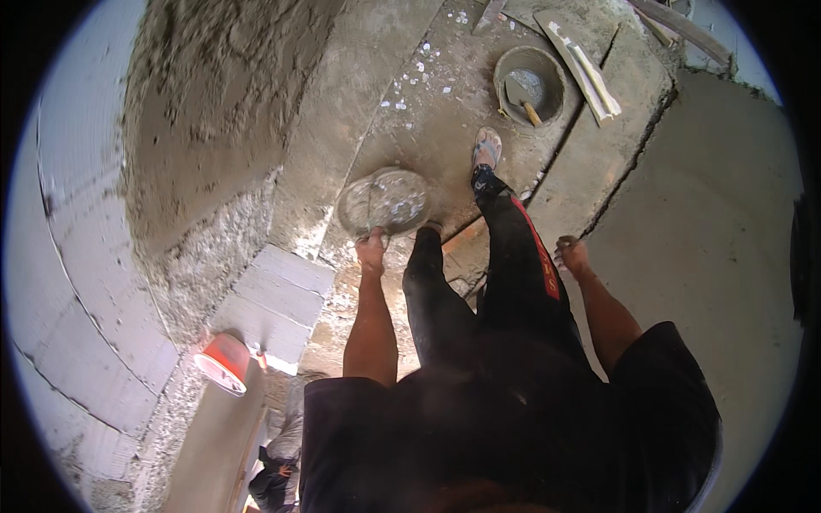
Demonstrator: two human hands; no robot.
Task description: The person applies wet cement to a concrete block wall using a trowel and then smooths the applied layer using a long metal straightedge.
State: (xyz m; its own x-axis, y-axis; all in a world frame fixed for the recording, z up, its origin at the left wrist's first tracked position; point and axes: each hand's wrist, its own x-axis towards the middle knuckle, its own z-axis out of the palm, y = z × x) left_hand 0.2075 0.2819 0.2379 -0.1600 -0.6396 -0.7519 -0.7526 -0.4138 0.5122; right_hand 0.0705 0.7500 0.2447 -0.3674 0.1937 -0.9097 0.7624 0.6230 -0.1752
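Two hands of mine are in view, and only the left is loaded. My left hand (371, 250) is closed on the near rim of a round grey pan (385, 203), with the arm reaching straight out ahead of me. The pan lies just beyond my knuckles, its near rim in my grip and the rest of it stretching away past my fingers and a little to the right. It is blurred, its inside mottled grey and whitish, and I cannot tell whether it rests on the concrete floor (432, 128) or hangs above it. Seen from above, it overlaps the seam along the floor's left edge, with one of my feet just beside its right side. How my fingers wrap beneath the rim is hidden.

My right hand (571, 255) hangs out to the side, well apart from the pan, its fingers loosely bent and partly spread, with nothing I can see in them.

Farther off, toward the floor's far right corner, a mortar bucket (556, 92) stands with a trowel (516, 91) leaning inside it. Just beside that, a long pale strip (575, 64) lies near the dark gap on the floor's right side. White flakes (420, 67) are scattered along the far left edge. Behind and left of my left hand are pale blocks (278, 284), with an orange-red bucket (227, 352) near their outer corner.
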